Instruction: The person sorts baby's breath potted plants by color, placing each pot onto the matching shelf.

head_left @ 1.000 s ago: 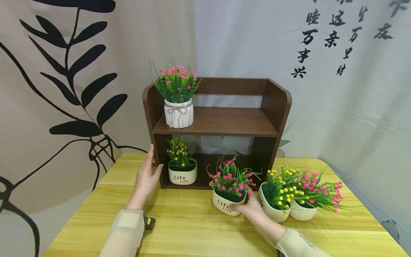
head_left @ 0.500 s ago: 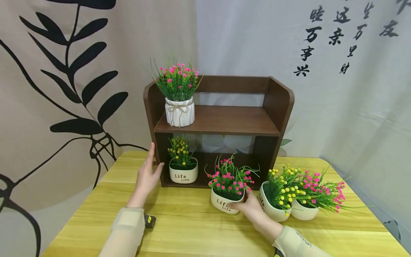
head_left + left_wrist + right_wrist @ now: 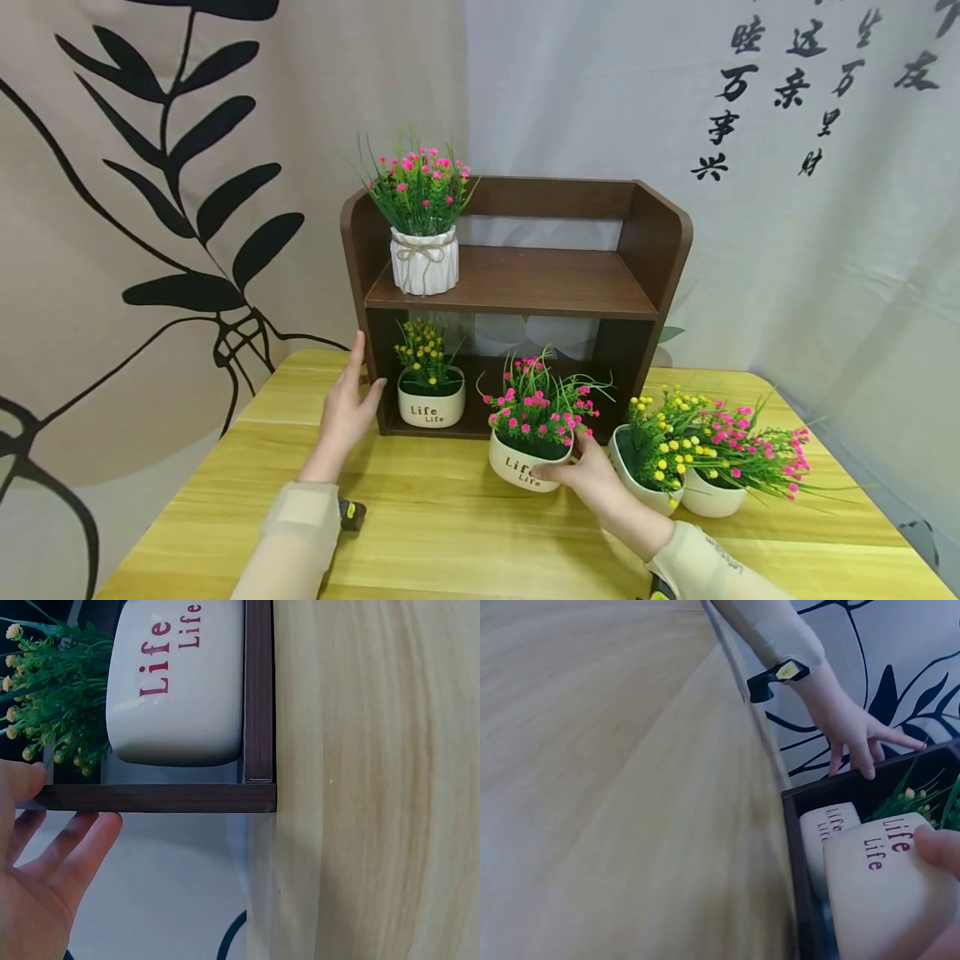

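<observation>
My left hand (image 3: 341, 425) holds the left side panel of a two-tier brown wooden shelf (image 3: 555, 279); in the left wrist view its thumb lies inside the panel and the fingers (image 3: 90, 851) outside. My right hand (image 3: 603, 492) grips the right side of a white "Life" flowerpot (image 3: 517, 467) with pink artificial flowers, thumb on its front. This pot is in front of the lower compartment, slightly tilted; the right wrist view shows the pot (image 3: 885, 900) close up. Inside that compartment, at the left, stands another "Life" pot (image 3: 431, 408) with yellow flowers.
On the upper tier, at the left, stands a white ribbed pot (image 3: 425, 265) tied with twine, holding pink flowers. To the right of my right hand, a yellow-flowered pot (image 3: 648, 487) and a pink-flowered pot (image 3: 712, 496) stand together on the wooden table (image 3: 435, 533). A printed curtain hangs behind.
My right hand has brought the pink-flowered pot slightly up and toward the shelf's lower compartment. My left hand stays on the side panel. The head view has shifted a little.
</observation>
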A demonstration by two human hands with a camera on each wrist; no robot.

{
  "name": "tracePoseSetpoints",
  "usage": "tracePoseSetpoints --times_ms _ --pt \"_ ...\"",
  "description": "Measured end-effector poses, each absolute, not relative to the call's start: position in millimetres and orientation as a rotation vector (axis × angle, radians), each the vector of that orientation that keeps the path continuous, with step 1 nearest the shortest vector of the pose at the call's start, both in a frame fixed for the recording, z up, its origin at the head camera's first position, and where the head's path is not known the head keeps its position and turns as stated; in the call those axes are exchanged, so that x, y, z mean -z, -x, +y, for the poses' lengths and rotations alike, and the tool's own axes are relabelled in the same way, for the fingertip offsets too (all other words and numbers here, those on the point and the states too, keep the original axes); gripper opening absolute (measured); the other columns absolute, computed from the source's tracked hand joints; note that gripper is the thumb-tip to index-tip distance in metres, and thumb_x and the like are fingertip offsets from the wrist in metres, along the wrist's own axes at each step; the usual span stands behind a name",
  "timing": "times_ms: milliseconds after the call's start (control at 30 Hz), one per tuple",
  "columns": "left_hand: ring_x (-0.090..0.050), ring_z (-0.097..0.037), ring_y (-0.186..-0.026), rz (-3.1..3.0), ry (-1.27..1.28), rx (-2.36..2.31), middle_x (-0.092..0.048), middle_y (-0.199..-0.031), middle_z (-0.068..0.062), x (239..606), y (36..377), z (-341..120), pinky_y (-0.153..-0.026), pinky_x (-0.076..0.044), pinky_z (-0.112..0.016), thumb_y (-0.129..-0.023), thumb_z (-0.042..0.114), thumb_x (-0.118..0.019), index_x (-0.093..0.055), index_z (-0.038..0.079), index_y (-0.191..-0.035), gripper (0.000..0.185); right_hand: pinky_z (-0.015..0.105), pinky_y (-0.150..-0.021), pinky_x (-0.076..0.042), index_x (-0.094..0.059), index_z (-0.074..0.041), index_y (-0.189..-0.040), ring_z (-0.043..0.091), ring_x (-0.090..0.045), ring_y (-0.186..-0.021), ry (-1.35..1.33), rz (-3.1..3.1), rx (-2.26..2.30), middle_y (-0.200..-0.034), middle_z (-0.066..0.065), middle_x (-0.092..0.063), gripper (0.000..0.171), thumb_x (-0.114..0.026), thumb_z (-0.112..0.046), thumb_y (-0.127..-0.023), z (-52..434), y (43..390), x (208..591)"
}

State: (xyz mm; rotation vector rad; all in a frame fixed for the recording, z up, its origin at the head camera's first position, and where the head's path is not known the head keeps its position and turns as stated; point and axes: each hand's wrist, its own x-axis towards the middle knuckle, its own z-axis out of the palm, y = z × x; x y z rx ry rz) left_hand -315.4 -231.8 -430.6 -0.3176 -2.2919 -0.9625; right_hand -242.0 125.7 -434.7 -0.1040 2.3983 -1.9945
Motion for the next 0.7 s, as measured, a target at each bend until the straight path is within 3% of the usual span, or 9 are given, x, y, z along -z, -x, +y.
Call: tracePoseSetpoints --times_ms 133,300,567,700 --pt "-0.047 -0.02 -0.045 -2.282 0.322 0.966 -0.034 -0.151 -0.021 431 317 -231 -0.035 -0.034 -0.028 -0.093 0.004 -0.063 -0.007 0.031 -0.157 0.089 0.047 -0.097 -0.044 -0.047 0.002 -0.137 0.03 -0.056 -0.113 0.143 2.405 1.968 -0.122 0.015 -0.061 0.078 -0.085 -0.004 -0.069 127 239 422" --pt "-0.037 -0.014 -0.037 -2.278 0.318 0.963 -0.035 -0.151 -0.021 432 318 -232 -0.034 -0.033 -0.028 -0.093 0.004 -0.063 -0.007 0.032 -0.157 0.09 0.046 -0.094 -0.046 -0.047 -0.001 -0.139 0.03 -0.058 -0.11 0.176 2.384 1.956 -0.12 0.014 -0.063 0.078 -0.084 -0.005 -0.07 129 234 404" --pt "-0.032 -0.011 -0.035 -2.272 0.331 0.97 -0.033 -0.152 -0.02 432 319 -233 -0.034 -0.033 -0.028 -0.093 0.004 -0.063 -0.007 0.032 -0.157 0.089 0.045 -0.097 -0.044 -0.03 -0.003 -0.15 0.026 -0.06 -0.106 0.22 2.371 1.917 -0.125 0.014 -0.061 0.098 -0.084 -0.007 -0.069 132 229 386" --pt "-0.034 -0.012 -0.035 -2.275 0.326 0.975 -0.032 -0.153 -0.019 433 319 -233 -0.035 -0.033 -0.028 -0.093 0.004 -0.063 -0.007 0.032 -0.157 0.09 0.04 -0.091 -0.047 -0.037 -0.002 -0.145 0.026 -0.062 -0.101 0.284 2.359 1.905 -0.116 0.015 -0.065 0.088 -0.083 -0.006 -0.07 134 229 380"
